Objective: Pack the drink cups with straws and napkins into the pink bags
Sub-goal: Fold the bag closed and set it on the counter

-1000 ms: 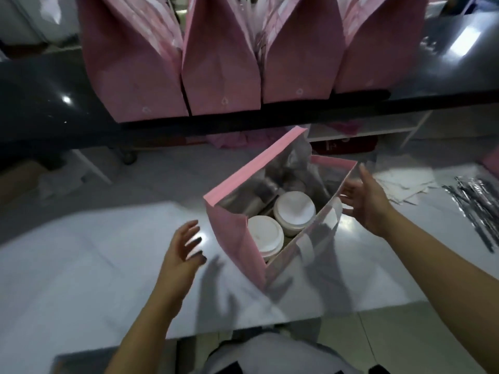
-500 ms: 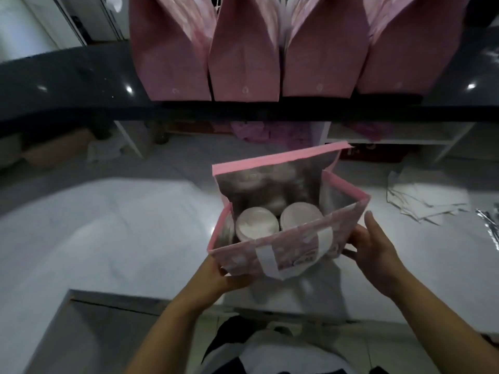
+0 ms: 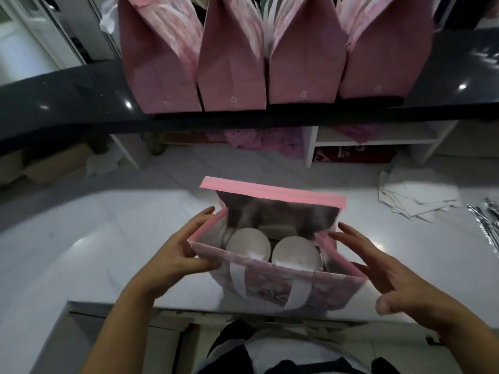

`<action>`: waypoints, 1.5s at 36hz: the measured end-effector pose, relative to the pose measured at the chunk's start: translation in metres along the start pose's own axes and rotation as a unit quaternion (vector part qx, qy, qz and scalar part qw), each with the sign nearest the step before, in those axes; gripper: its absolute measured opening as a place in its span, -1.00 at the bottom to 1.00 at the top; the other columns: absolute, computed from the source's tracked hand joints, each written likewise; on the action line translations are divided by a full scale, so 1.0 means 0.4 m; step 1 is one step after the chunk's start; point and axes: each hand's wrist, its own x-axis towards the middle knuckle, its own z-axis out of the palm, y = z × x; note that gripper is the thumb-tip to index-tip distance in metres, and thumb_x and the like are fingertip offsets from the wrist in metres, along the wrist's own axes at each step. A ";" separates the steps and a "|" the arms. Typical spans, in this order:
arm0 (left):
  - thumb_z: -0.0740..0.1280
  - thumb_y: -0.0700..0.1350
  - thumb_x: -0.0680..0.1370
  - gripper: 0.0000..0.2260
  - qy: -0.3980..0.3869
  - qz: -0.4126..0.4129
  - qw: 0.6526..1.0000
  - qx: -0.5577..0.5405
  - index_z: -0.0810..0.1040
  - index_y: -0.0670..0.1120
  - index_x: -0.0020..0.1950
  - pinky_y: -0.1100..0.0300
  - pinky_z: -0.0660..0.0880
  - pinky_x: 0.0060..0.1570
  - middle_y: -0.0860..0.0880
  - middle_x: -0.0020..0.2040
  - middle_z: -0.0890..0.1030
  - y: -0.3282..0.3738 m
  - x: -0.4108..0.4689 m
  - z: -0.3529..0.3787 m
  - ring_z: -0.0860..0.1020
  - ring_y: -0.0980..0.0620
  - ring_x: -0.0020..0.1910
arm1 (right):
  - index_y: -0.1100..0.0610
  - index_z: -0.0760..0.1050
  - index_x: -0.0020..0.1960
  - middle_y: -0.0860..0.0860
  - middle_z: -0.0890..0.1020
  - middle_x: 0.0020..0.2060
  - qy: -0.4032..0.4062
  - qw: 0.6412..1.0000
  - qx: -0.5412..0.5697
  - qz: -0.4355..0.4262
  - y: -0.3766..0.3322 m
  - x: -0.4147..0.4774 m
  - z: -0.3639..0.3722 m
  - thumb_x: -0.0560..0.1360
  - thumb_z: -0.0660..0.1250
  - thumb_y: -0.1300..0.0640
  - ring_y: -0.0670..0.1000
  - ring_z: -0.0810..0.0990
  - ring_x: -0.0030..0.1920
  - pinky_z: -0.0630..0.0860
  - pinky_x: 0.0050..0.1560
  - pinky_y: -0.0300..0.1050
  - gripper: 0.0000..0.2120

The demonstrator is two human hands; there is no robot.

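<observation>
Since half a second ago the left hand has come up from the low near corner of the open pink bag to its top left corner, and the right hand has let go of the right side and spread its fingers.

The bag stands upright on the white counter, close to the near edge, with its mouth open and its far flap raised. The left hand pinches the near left corner: the thumb lies on the near face and the fingers run along the left side wall. The right hand is wide open, its fingers straight and apart beside the right wall. I cannot tell if they touch it. The thumb is clearly off the bag.

Inside, two white-lidded cups stand side by side against the near wall.

Far behind, four closed pink bags stand in a row on a dark ledge. At the far right of the counter lies a stack of white napkins, and just right of it some silvery wrappers.
</observation>
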 end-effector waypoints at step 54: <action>0.45 0.00 0.42 -0.81 0.179 0.036 0.980 -0.074 0.71 0.03 0.00 0.34 0.59 -0.20 0.11 -0.09 0.74 0.043 0.301 0.081 0.70 0.13 -0.07 | 0.04 0.66 0.09 -0.07 0.75 -0.09 0.324 0.941 0.066 -0.069 -0.044 0.210 -0.156 0.49 0.38 0.12 -0.09 0.71 -0.05 0.60 -0.07 -0.30 -0.80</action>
